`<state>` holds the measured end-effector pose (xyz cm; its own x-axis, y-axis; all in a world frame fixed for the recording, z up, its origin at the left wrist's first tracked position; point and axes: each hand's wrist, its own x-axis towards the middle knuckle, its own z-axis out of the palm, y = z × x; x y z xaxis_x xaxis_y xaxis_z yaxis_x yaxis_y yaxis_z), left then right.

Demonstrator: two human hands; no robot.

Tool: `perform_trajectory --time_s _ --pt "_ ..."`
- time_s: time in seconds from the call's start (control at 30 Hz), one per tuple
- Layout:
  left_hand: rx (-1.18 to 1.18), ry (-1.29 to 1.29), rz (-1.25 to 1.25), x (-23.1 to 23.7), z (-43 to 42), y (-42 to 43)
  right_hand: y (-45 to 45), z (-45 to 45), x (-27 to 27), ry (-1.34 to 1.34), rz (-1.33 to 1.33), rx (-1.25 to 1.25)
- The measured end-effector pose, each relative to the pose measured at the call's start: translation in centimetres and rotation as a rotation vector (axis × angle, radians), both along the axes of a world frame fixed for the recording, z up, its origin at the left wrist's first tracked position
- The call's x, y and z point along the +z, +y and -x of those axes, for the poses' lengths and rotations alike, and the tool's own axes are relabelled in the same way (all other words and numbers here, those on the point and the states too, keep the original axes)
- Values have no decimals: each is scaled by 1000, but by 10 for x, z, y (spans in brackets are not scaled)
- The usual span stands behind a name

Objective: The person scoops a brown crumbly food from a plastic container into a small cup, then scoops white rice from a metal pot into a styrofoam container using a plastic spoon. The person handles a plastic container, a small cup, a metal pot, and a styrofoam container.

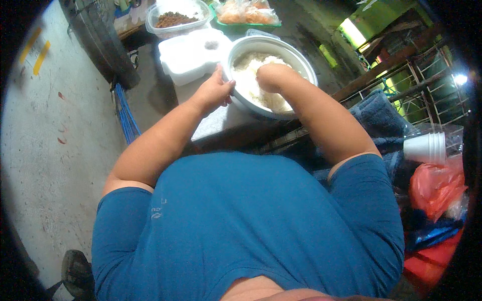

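Observation:
A round white tub (312, 71) stands before me, holding a soft white mass of food (244, 77) that looks like rice. My right hand (273, 77) reaches down into it over the near right rim. Its fingers point into the food and are hidden behind the back of the hand. At the tub's left side, my left hand (216, 88) grips the rim, its thumb on the edge and some fingers below. Just beyond that hand lie white foam containers (184, 50) with a small grey patch on top.
Behind the foam containers sits a clear plastic tub (150, 22) with brown crumbly food (175, 20). A green tray (248, 25) carries bagged orange food (244, 13). Metal grating (425, 86), foam cups (425, 146) and a red plastic bag (437, 188) are at right.

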<state>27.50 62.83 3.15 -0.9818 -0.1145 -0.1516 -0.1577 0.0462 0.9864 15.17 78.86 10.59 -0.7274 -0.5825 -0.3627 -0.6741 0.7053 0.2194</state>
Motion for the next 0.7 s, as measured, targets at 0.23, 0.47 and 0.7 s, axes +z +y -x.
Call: perform_trajectory --time_s 0.23,0.47,0.7 --pt "-43 34 -21 0 2 -4 24 -20 7 83 104 160" --pt "-22 10 -42 -3 0 -5 35 -21 43 85 -114 252" --pt "-21 39 -70 -20 8 -4 23 -4 12 -121 -22 157"
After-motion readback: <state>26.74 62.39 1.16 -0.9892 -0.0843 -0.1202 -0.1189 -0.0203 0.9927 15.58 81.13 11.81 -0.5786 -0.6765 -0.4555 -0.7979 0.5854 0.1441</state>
